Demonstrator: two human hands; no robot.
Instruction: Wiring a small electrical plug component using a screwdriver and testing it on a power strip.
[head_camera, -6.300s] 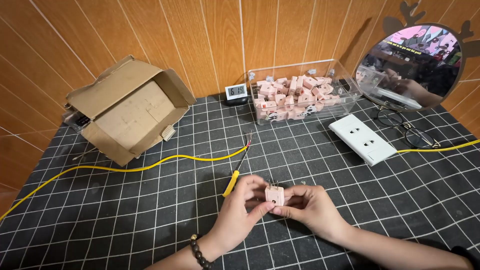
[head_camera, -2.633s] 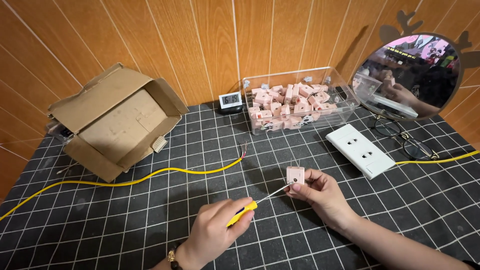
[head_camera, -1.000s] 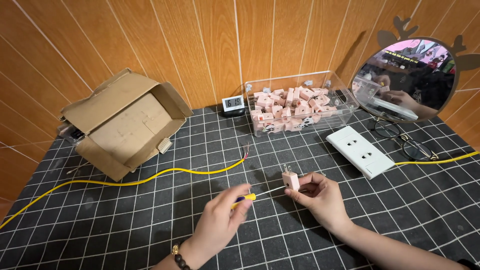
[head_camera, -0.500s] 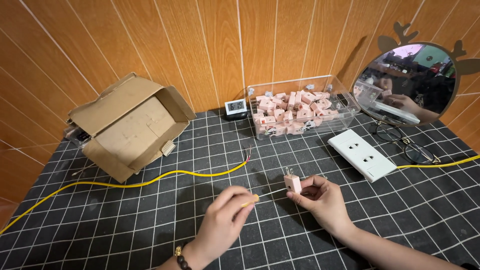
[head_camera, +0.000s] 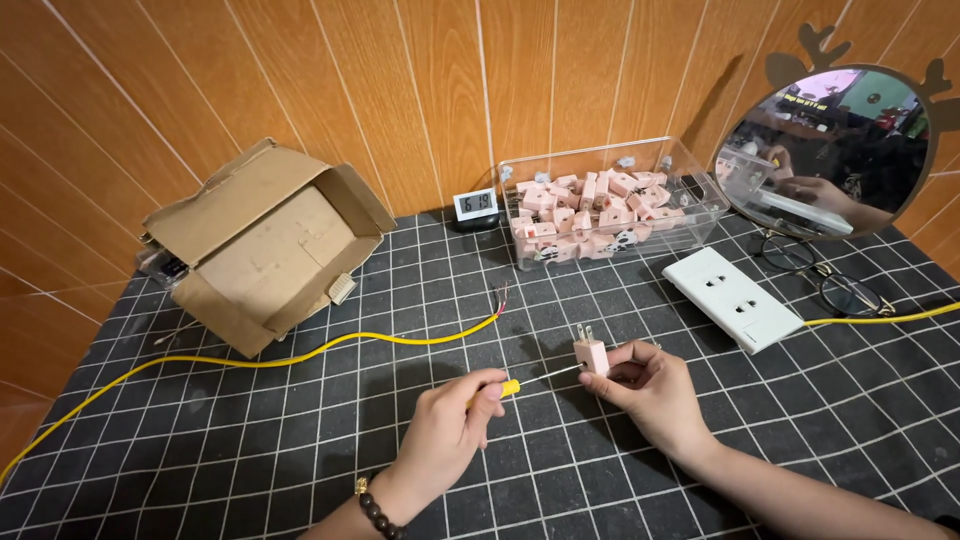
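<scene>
A small pink plug (head_camera: 590, 355) with two metal prongs pointing up is pinched between the thumb and fingers of the right hand (head_camera: 650, 392), held just above the surface (head_camera: 300, 450) near its front middle. The left hand (head_camera: 450, 430) is curled around a yellow-handled screwdriver (head_camera: 508, 386), whose thin shaft reaches across to the side of the plug, the tip at or touching its casing. The step in hand looks like working a screw on the plug's side; that calls for keeping the plug steady while the tip is seated squarely and turned. Just behind the hands, a yellow cable (head_camera: 300, 358) with bare wire ends lies across the surface. Farther back stand a clear box of pink plugs (head_camera: 610, 205), a white socket plate (head_camera: 733, 298), an open cardboard box (head_camera: 265, 245), a small clock (head_camera: 475, 205), glasses (head_camera: 830, 280) and a round mirror (head_camera: 840, 140).
</scene>
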